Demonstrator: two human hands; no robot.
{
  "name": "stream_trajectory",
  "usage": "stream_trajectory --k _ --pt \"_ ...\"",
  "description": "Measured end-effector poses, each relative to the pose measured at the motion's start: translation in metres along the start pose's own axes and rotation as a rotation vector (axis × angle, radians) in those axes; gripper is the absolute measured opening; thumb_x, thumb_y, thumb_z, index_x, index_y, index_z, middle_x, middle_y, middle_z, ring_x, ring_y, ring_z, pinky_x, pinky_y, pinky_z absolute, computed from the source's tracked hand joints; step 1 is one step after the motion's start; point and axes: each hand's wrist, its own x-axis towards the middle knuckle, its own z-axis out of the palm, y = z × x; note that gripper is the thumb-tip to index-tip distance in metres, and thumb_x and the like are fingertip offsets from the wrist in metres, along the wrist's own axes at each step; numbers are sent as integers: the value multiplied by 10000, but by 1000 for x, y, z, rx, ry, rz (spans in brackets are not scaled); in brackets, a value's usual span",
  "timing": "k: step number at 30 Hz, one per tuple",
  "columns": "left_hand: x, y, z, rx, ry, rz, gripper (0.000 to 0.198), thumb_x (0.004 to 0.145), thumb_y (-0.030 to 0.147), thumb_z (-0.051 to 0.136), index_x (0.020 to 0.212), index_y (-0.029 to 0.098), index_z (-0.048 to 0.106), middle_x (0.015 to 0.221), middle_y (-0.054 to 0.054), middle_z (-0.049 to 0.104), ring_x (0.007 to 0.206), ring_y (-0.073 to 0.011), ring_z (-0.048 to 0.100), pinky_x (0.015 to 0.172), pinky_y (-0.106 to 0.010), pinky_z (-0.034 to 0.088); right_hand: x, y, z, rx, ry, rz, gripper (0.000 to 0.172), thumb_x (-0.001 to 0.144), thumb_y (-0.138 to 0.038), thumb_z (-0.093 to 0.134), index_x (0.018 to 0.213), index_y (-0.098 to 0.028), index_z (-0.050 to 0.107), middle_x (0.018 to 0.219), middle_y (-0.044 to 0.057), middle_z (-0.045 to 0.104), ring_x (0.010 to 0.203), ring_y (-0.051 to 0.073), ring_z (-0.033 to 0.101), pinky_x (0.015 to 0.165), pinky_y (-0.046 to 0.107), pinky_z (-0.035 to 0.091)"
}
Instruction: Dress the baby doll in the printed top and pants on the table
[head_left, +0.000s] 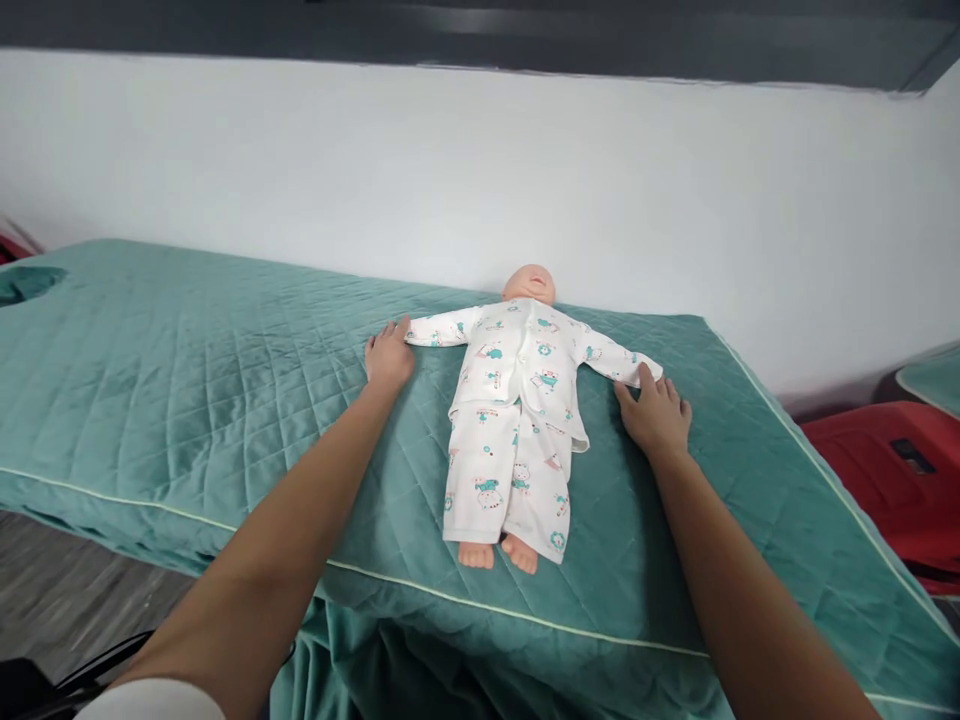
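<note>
A baby doll lies on its back on the green quilted bed cover, head towards the wall and bare feet towards me. It wears a white printed pyjama top and matching pyjama trousers. Both sleeves stretch out sideways. My left hand rests at the end of the left-side sleeve, fingers extended and touching the cuff. At the right-side sleeve, my right hand lies with its fingers spread, index finger over the cuff and thumb apart from it. The doll's hands are hidden.
Behind the bed rises a white wall with a dark panel above it. Red chairs stand beyond the right edge. Green fabric hangs below the bed's front edge, and grey flooring shows at lower left.
</note>
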Motion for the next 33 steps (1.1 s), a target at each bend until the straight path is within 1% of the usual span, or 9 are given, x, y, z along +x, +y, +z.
stream_trajectory --k 6,10,13,15,18,22,24,28,33 --pt "8 -5 -2 -69 82 -56 569 953 68 392 1510 144 477 1562 -113 523 1429 -269 459 1207 -486 266 0 0 5 11 38 30 745 1023 -525 344 1588 -39 327 1609 229 413 1537 340 321 1245 564 225" --pt "7 -5 -1 -54 78 -83 548 901 35 433 1420 127 583 1534 -174 534 1454 -330 433 1216 -533 242 -1 -1 3 15 54 56 760 1012 -504 398 1586 -12 317 1614 272 378 1533 373 320 1239 562 239" --pt "-2 -5 -5 -136 127 -94 549 882 13 423 1407 69 571 1515 -227 518 1432 -358 450 1188 -531 310 -8 -1 1 32 80 62 753 1000 -467 449 1588 -16 321 1640 306 295 1544 414 279 1226 579 256" --pt "-16 -4 -8 -208 160 -75 538 873 3 422 1395 22 553 1480 -250 525 1409 -356 470 1171 -508 355 -21 -3 0 73 98 -21 743 983 -422 480 1586 -15 328 1657 298 261 1547 421 268 1222 585 273" --pt "-55 0 -10 -252 141 -1 511 874 14 449 1373 22 557 1422 -205 577 1355 -302 526 1170 -447 392 -56 -9 1 193 90 -316 676 965 -268 451 1602 -80 325 1684 203 270 1555 348 294 1226 541 328" --pt "-135 7 -9 -353 93 185 436 881 58 486 1277 144 646 1379 -106 634 1331 -242 558 1181 -397 408 -121 -18 3 313 -11 -654 618 945 -95 350 1539 -225 463 1548 101 535 1443 262 498 1199 516 405" --pt "-178 8 -10 -436 65 272 402 905 96 477 1251 193 655 1334 -85 661 1287 -233 591 1157 -416 436 -153 -19 1 370 -14 -641 567 962 -113 368 1499 -231 509 1483 105 598 1396 278 543 1177 546 420" --pt "-247 5 -17 -515 6 266 321 935 154 499 1212 240 637 1346 -77 649 1278 -237 595 1138 -468 449 -206 -19 -8 585 -11 -505 519 992 -230 501 1508 -265 466 1473 103 592 1357 280 561 1142 537 454" --pt "-279 8 -24 -405 3 251 196 898 205 617 1092 232 601 1454 -112 572 1366 -294 523 1140 -556 414 -246 -33 -13 655 9 -484 490 964 -274 604 1439 -261 485 1457 132 517 1345 275 528 1106 486 487"
